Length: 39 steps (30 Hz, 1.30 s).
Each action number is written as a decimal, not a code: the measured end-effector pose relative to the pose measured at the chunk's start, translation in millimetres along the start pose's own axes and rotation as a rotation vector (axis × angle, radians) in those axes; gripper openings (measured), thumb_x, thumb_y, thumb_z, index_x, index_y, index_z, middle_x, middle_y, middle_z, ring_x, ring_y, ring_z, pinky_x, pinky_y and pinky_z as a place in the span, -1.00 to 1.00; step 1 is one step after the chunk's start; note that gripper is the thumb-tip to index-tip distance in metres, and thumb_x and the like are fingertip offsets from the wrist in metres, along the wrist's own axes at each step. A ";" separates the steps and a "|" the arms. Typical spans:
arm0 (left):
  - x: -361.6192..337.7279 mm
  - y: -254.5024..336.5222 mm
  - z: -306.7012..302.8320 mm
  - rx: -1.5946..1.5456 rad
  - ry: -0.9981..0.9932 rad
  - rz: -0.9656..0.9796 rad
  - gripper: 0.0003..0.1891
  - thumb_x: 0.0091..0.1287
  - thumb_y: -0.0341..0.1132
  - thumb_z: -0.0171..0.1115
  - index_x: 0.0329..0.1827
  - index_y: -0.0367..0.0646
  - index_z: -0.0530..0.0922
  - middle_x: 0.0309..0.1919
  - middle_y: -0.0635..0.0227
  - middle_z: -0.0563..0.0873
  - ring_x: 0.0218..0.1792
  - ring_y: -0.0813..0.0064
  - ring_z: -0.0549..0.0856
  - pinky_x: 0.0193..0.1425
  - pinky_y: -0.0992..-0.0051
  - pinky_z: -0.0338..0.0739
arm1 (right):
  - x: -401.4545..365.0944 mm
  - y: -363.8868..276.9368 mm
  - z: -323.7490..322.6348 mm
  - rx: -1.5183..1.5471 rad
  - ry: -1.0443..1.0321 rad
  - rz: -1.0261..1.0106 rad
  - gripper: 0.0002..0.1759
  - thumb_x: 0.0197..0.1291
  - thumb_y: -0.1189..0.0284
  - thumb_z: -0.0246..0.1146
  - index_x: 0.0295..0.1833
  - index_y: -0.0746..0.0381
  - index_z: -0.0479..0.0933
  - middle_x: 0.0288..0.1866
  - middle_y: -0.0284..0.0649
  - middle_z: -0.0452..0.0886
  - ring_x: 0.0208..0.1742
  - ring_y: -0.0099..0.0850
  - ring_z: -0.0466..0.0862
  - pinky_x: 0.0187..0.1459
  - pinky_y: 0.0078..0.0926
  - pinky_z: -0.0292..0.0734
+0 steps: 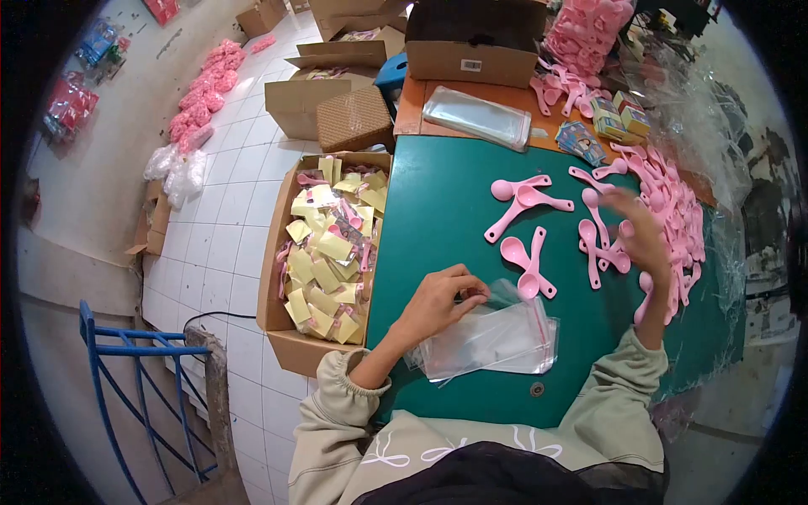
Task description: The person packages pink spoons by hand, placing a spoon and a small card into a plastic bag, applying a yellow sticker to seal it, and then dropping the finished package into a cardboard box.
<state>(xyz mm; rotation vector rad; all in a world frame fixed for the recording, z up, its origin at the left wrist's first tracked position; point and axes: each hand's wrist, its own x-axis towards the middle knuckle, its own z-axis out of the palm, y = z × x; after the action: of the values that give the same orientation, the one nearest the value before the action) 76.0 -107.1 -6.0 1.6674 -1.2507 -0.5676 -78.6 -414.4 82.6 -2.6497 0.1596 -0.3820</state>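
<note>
Left hand [443,300]: thumb and fingers pinching the edge of a transparent, flat plastic bag [507,293], part-lifted over its stack.
Right hand [646,244]: raised by the heap of glossy pink plastic spoons [673,202]; blurred, so I can't tell if it's empty or gripping.
Bag location: over the smooth green tabletop [459,215], in front of my torso, right of the open brown cardboard box [273,278] of packed items.
Bag handling: my read: light pinch, one film layer only; keep the mouth spread and the stack flat so sheets don't cling or slide.
Spoon handling: I'd take handles, not bowls, and lift clear of the heap to avoid snagging neighbours.
Bag axis: stack's long axis roughly left to right; top sheets skewed, right end angled away from me. Reddish strip near the right end; lifted bag's mouth direction unclear.
Nearest spoon pair [528,265]: crossed, beside the bags; one bowl far left, handle toward near right; other bowl near me, handle pointing away.
</note>
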 end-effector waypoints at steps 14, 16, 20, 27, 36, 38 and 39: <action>2.1 1.8 -4.3 -0.162 -0.191 -0.019 -0.86 0.21 -0.31 0.23 -0.30 -0.21 0.57 -0.01 0.17 0.63 -0.07 0.30 0.65 -0.04 0.43 0.53 | 19.3 -10.4 66.2 0.130 -0.388 0.160 -0.74 -0.07 0.60 0.33 -0.21 0.29 0.48 -0.25 -0.20 0.52 -0.16 -0.23 0.54 -0.12 -0.40 0.46; 1.6 -0.8 -6.0 -0.188 -0.217 0.022 -0.85 0.22 -0.30 0.23 -0.30 -0.21 0.58 0.02 0.14 0.62 -0.02 0.28 0.64 0.01 0.44 0.52 | 17.4 -6.9 62.5 0.140 -0.332 0.058 -0.75 -0.02 0.62 0.31 -0.17 0.30 0.49 -0.30 -0.21 0.56 -0.30 -0.32 0.58 -0.23 -0.45 0.48; 1.9 -4.4 -8.0 -0.247 -0.251 0.137 -0.87 0.24 -0.32 0.24 -0.27 -0.19 0.58 0.02 0.14 0.63 0.03 0.28 0.63 0.08 0.46 0.51 | 23.5 -35.6 29.9 0.311 -0.187 0.075 -0.71 0.06 0.60 0.26 -0.04 0.30 0.51 -0.27 -0.26 0.57 -0.30 -0.49 0.57 -0.27 -0.55 0.46; 1.4 -3.1 -12.0 -0.675 -0.172 -0.241 -0.85 0.28 -0.34 0.27 -0.31 -0.28 0.56 -0.24 0.24 0.72 -0.19 0.52 0.68 -0.10 0.56 0.55 | 18.1 -87.8 37.3 0.628 -0.022 0.208 -0.71 0.13 0.61 0.25 -0.01 0.32 0.45 -0.32 -0.28 0.58 -0.31 -0.61 0.58 -0.30 -0.65 0.50; 2.4 3.1 -15.1 -0.821 0.016 -0.428 -0.81 0.27 -0.41 0.26 -0.12 -0.30 0.52 -0.32 0.25 0.73 -0.33 0.62 0.68 -0.25 0.61 0.58 | 18.9 -103.5 61.7 0.694 0.242 0.155 -0.68 0.10 0.65 0.28 -0.08 0.31 0.32 -0.32 -0.22 0.57 -0.26 -0.52 0.63 -0.16 -0.56 0.61; 2.9 1.0 -14.7 -0.805 0.006 -0.414 -0.79 0.28 -0.42 0.25 -0.08 -0.31 0.52 -0.30 0.24 0.73 -0.31 0.62 0.68 -0.22 0.61 0.58 | 18.2 -104.3 63.8 0.671 0.236 0.132 -0.67 0.09 0.65 0.29 -0.08 0.30 0.32 -0.31 -0.22 0.57 -0.25 -0.52 0.63 -0.16 -0.56 0.61; 2.8 2.2 -14.4 -0.812 0.011 -0.410 -0.77 0.28 -0.42 0.25 -0.05 -0.30 0.52 -0.30 0.26 0.73 -0.32 0.63 0.67 -0.24 0.62 0.56 | 17.6 -104.6 64.7 0.676 0.229 0.139 -0.67 0.09 0.65 0.29 -0.08 0.30 0.32 -0.31 -0.22 0.57 -0.24 -0.51 0.64 -0.16 -0.56 0.60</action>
<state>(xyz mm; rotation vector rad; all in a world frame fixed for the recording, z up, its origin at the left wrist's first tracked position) 87.5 -104.0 2.8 1.2036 -0.5248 -1.1329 -37.8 -297.1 78.8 -1.9171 0.2365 -0.5750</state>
